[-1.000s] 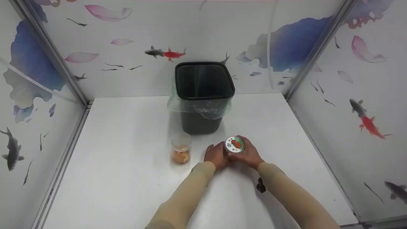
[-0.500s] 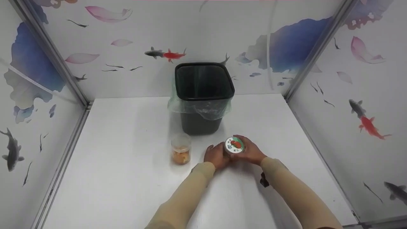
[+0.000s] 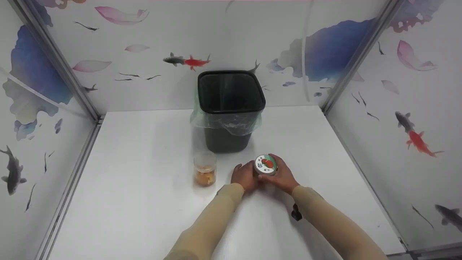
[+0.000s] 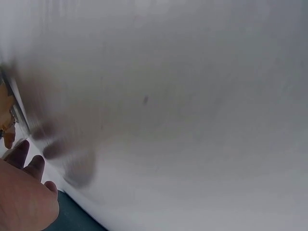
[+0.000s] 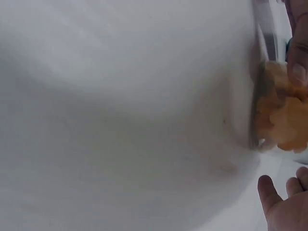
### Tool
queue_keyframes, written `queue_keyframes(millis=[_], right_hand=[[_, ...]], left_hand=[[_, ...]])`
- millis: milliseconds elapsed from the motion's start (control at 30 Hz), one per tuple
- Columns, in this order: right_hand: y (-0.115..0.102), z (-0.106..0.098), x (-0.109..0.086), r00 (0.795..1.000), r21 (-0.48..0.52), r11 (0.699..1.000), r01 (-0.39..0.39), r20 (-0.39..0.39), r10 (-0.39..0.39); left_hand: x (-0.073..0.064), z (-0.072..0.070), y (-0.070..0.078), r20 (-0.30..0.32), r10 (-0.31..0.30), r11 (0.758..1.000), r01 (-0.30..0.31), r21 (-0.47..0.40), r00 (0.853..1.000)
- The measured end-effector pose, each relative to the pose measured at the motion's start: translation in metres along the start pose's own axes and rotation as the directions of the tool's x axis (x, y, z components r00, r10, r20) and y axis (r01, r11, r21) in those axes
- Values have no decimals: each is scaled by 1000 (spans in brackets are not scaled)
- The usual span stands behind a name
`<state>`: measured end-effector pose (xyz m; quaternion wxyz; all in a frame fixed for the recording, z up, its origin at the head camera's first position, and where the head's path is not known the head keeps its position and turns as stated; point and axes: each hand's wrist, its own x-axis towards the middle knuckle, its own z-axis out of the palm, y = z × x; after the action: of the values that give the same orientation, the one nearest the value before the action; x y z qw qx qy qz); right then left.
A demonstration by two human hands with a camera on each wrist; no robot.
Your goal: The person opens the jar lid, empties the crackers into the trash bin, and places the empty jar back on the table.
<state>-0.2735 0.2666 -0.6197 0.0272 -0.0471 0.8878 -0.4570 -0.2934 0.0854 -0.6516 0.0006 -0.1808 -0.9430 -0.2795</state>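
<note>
Two hands hold a jar.
The left hand and right hand both grasp the jar, which has orange bits inside and a round picture lid on top. The right thumb and a finger curl around the top; the left fingers are mostly hidden. The jar is nearer the right edge of the white worktop than the left. Another jar stands to its left. A black bin stands by the back edge.
</note>
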Motion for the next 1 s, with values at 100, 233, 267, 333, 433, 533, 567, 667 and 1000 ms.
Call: queue_keyframes(millis=[100,233,267,333,433,533,567,667,1000], right_hand=[[0,4,2,1000,23,1000,10,-24,-10],[1,7,4,999,27,999,-21,-39,23],[1,7,5,999,31,999,-30,-37,31],[2,6,6,999,39,999,-37,-32,38],[2,4,7,999,46,999,-29,-14,29],[3,0,9,1000,35,999,-23,17,22],[3,-1,9,999,26,999,-24,30,24],[4,-6,12,997,-12,1000,-26,71,27],[0,-14,16,989,21,998,54,140,-56]], left_hand=[[0,-1,1,5,1,1000,-1,8,1000],[0,-2,1,20,-14,1000,14,2,1000],[0,-2,1,21,-16,1000,16,3,1000],[0,-2,1,20,-15,1000,14,11,1000],[0,-2,1,16,-11,1000,11,18,1000],[0,-3,2,19,-20,1000,20,4,1000],[0,-3,2,23,-25,1000,25,-4,999],[0,-2,2,34,-41,999,41,-18,999],[1,1,1,23,-32,999,32,0,999]])
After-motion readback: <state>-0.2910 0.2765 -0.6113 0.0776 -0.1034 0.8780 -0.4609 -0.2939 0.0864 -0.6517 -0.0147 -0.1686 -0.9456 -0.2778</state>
